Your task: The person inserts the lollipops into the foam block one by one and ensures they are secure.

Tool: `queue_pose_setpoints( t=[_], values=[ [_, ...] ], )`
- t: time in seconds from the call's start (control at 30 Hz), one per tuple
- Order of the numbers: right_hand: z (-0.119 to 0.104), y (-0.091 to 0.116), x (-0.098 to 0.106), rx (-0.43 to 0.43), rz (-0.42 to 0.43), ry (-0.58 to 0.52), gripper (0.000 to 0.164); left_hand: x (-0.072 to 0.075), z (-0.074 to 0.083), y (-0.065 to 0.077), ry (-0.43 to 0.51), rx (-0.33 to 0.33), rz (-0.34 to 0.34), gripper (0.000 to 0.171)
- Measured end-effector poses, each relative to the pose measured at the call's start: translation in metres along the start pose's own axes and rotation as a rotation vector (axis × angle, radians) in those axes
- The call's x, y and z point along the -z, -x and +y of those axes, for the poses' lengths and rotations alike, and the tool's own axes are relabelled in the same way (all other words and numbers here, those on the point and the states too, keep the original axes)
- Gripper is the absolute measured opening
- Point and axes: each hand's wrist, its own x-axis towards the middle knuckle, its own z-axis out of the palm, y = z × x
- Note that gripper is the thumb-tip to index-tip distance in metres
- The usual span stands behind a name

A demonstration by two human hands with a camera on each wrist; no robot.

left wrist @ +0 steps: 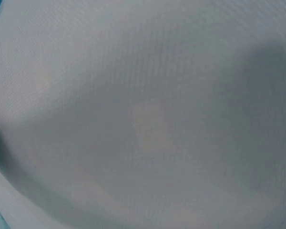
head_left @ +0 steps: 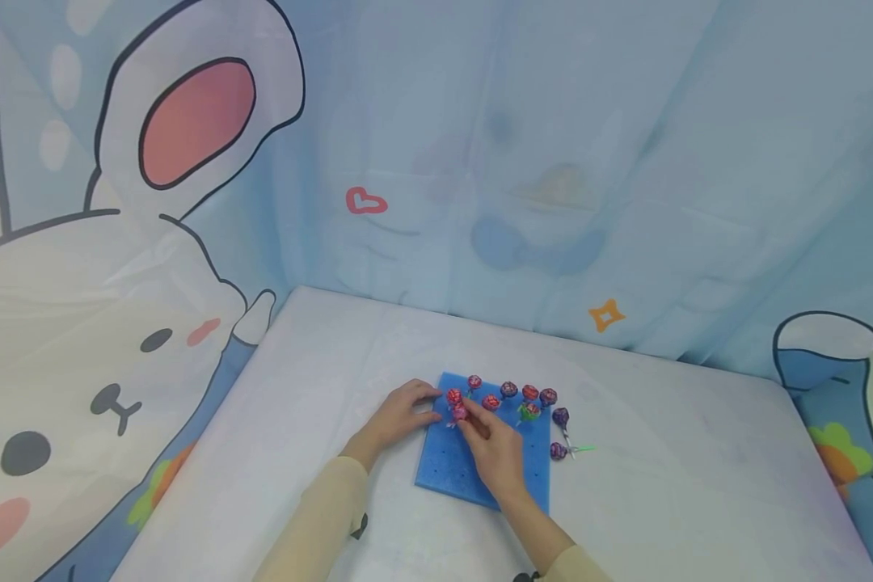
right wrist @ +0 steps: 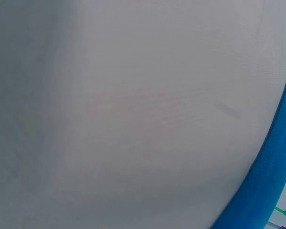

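Note:
A blue foam board [head_left: 447, 461] with small holes lies on the table, and several wrapped lollipops stand along its upper part, among them a red one [head_left: 454, 396] and a green one [head_left: 529, 412]. My right hand [head_left: 500, 457] reaches over the board and pinches a pink lollipop [head_left: 459, 413] just in front of the red one; its stick is mostly hidden. At the board's upper left edge rests my left hand [head_left: 403, 414], fingers and thumb apart, touching the rim. The left wrist view shows mostly blurred white cloth; the right wrist view adds the foam board's edge [right wrist: 262, 181].
Right of the board, a dark lollipop [head_left: 561, 417] and a purple lollipop [head_left: 558, 451] lie on the white-covered table [head_left: 669, 485], beside a light green stick [head_left: 586, 448]. A blue printed curtain [head_left: 436, 242] hangs behind the table and along both sides.

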Motion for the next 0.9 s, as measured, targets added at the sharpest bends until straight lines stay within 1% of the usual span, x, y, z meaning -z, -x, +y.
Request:
queue_pose_setpoints(
  t=[0.17, 0.4, 0.63, 0.9],
  values=[
    [-0.001, 0.0, 0.0, -0.013, -0.01, -0.01, 0.035, 0.0, 0.001, 0.0, 0.008, 0.002, 0.001, 0.041],
    [-0.004, 0.003, 0.002, -0.018, -0.022, -0.043, 0.037, 0.0, -0.001, 0.0, 0.009, -0.016, 0.01, 0.04],
    [-0.006, 0.004, 0.005, -0.065, -0.062, -0.083, 0.044, 0.0, -0.001, 0.0, 0.011, -0.015, 0.006, 0.041],
    [-0.009, 0.005, 0.012, -0.051, -0.082, -0.043, 0.046, 0.0, -0.003, -0.001, 0.004, -0.018, 0.003, 0.041]
  ],
)
